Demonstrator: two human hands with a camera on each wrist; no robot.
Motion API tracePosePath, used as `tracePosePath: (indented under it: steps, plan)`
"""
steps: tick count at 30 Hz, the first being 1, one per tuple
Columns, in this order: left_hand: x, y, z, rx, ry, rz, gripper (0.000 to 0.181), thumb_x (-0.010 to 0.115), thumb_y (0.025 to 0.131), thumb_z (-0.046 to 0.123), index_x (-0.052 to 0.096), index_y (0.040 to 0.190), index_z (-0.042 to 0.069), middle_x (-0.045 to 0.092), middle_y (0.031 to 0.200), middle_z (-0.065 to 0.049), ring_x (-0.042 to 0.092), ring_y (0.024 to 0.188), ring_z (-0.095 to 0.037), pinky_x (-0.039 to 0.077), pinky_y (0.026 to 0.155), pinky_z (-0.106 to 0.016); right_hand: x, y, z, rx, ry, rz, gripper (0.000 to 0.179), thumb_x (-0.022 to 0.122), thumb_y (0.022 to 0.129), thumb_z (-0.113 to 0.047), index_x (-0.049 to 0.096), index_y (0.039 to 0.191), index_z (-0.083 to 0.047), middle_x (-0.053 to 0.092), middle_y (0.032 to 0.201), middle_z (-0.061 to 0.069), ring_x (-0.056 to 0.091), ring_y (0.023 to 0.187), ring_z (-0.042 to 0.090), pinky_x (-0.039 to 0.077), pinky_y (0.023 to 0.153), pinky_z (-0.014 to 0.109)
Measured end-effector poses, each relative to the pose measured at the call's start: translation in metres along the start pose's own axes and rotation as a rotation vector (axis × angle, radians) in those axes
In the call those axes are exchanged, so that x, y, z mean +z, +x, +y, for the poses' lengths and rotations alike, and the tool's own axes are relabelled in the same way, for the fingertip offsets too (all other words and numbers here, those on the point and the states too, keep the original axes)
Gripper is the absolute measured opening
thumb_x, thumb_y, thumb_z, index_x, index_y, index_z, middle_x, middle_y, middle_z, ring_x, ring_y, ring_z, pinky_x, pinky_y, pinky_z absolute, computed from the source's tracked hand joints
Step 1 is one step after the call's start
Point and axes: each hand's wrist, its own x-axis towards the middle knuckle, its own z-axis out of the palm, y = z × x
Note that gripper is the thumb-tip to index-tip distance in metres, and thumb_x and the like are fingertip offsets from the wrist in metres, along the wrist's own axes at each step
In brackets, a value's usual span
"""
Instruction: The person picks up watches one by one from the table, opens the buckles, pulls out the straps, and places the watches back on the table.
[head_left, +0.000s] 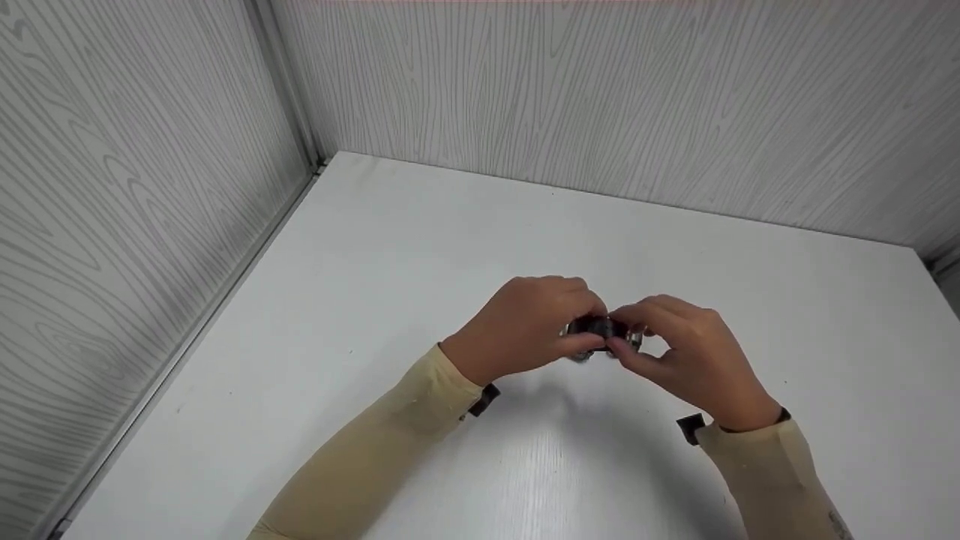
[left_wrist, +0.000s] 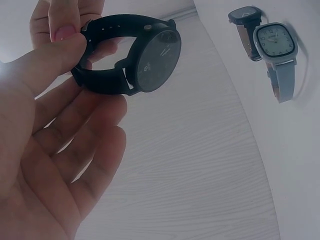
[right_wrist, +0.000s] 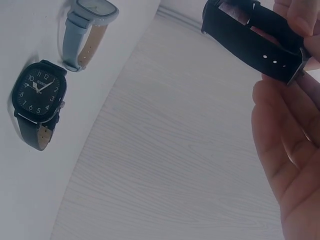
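Both hands meet at a black wristwatch [head_left: 600,328] held just off the white tabletop in the head view. Its round dark dial [left_wrist: 160,61] and looped strap show in the left wrist view. My left hand [head_left: 536,326] pinches the strap at the buckle end, thumb on top and the other fingers loosely bent below. Opposite it, my right hand [head_left: 694,349] grips the same strap between thumb and fingers. A row of strap holes and the metal buckle [right_wrist: 298,67] appear in the right wrist view, close to the right fingertips.
Two more watches stand on the table [head_left: 420,225], mostly hidden behind the hands in the head view. One has a pale square dial [left_wrist: 276,41] and grey-blue strap; the other has a black squarish dial [right_wrist: 40,92]. Wood-grain panels [head_left: 525,90] wall the back and left.
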Motion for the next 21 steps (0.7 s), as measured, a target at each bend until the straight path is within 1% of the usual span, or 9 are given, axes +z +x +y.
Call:
tracePosePath:
  steps: [6, 12, 17, 21]
  plan:
    - [0.0028, -0.0022, 0.0003, 0.013, 0.015, -0.005, 0.021, 0.064, 0.089, 0.038, 0.068, 0.093, 0.017, 0.058, 0.081, 0.010, 0.046, 0.068, 0.000, 0.038, 0.058, -0.014, 0.0031, 0.0001, -0.0001, -0.032, -0.023, -0.003, 0.019, 0.073, 0.078, -0.016, 0.069, 0.096, -0.021, 0.065, 0.087, -0.017, 0.057, 0.077, -0.003, 0.045, 0.066, 0.013]
    - [0.0040, -0.0019, 0.0009, 0.013, 0.034, -0.010, 0.019, 0.064, 0.090, 0.035, 0.067, 0.092, 0.017, 0.057, 0.080, 0.010, 0.045, 0.067, -0.001, 0.038, 0.058, -0.014, 0.0041, 0.0015, 0.0000, -0.053, -0.005, 0.009, 0.018, 0.072, 0.078, -0.015, 0.069, 0.095, -0.019, 0.064, 0.084, -0.016, 0.057, 0.076, -0.003, 0.047, 0.064, 0.015]
    - [0.0039, -0.0019, 0.0019, 0.016, 0.048, -0.007, 0.017, 0.064, 0.090, 0.033, 0.066, 0.091, 0.017, 0.057, 0.078, 0.009, 0.044, 0.066, -0.001, 0.037, 0.058, -0.015, 0.0038, 0.0013, -0.0002, -0.052, 0.004, 0.005, 0.019, 0.072, 0.078, -0.014, 0.069, 0.096, -0.019, 0.064, 0.085, -0.016, 0.058, 0.075, -0.002, 0.047, 0.064, 0.015]
    - [0.0027, -0.0014, 0.0030, 0.014, 0.031, -0.005, 0.015, 0.064, 0.090, 0.032, 0.066, 0.091, 0.017, 0.056, 0.078, 0.010, 0.044, 0.065, 0.000, 0.037, 0.057, -0.014, 0.0029, 0.0005, -0.0006, -0.041, 0.023, -0.003, 0.020, 0.072, 0.078, -0.013, 0.068, 0.097, -0.018, 0.064, 0.088, -0.015, 0.057, 0.075, 0.000, 0.045, 0.066, 0.012]
